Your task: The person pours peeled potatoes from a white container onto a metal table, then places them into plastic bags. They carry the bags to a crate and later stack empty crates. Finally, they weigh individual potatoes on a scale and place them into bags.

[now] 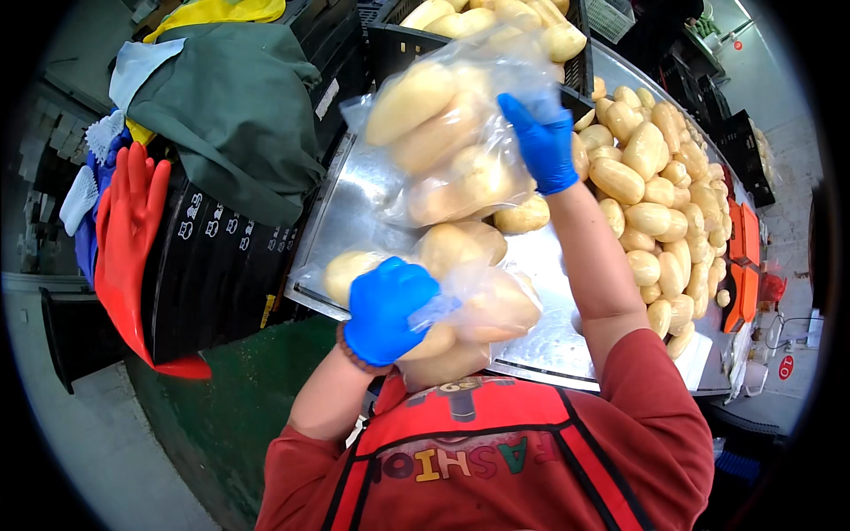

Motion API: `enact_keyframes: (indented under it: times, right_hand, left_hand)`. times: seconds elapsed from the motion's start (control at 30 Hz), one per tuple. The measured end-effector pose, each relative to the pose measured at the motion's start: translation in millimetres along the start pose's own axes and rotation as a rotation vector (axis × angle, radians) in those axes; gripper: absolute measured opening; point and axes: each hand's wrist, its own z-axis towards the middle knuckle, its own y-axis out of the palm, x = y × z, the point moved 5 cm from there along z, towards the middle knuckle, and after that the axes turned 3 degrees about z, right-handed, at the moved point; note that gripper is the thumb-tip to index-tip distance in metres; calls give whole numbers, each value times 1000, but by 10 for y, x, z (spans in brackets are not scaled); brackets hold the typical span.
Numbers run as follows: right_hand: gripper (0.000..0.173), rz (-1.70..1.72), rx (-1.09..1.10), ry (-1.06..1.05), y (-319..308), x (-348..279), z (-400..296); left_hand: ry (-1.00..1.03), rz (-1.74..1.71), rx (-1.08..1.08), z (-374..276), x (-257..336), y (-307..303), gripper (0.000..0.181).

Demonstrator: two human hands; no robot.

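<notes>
My left hand point(390, 312), in a blue glove, grips the twisted neck of a clear plastic bag of peeled potatoes point(498, 305) close to my apron. My right hand point(543, 143), also blue-gloved, grasps the upper right corner of a second clear bag of potatoes point(458, 133); its fingertips are blurred and partly behind film. This second bag lies farther up the steel table point(325, 212), beyond the first. A single potato point(524, 214) shows just below it. More potatoes point(352, 272) sit beyond my left hand, and I cannot tell which bag holds them.
A large heap of potatoes point(664, 199) covers the table's right side. Behind the bags stands a black crate point(405, 41) of potatoes. At left, stacked black crates point(219, 265) carry a dark green cloth point(232, 113) and a red rubber glove point(126, 245). An orange device point(742, 265) is at far right.
</notes>
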Motion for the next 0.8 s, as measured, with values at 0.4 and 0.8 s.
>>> enact_keyframes:
  times: [0.4,0.8]
  right_hand:
    - [24,-117,1,-59,-1277,-1053,-216]
    - [39,-162,-468,-38,-1259,-972,-672]
  left_hand:
    - [-459,323,412,-1269,370,-971,18]
    - [-1036,502,1089,-3186,1964,-1644,12]
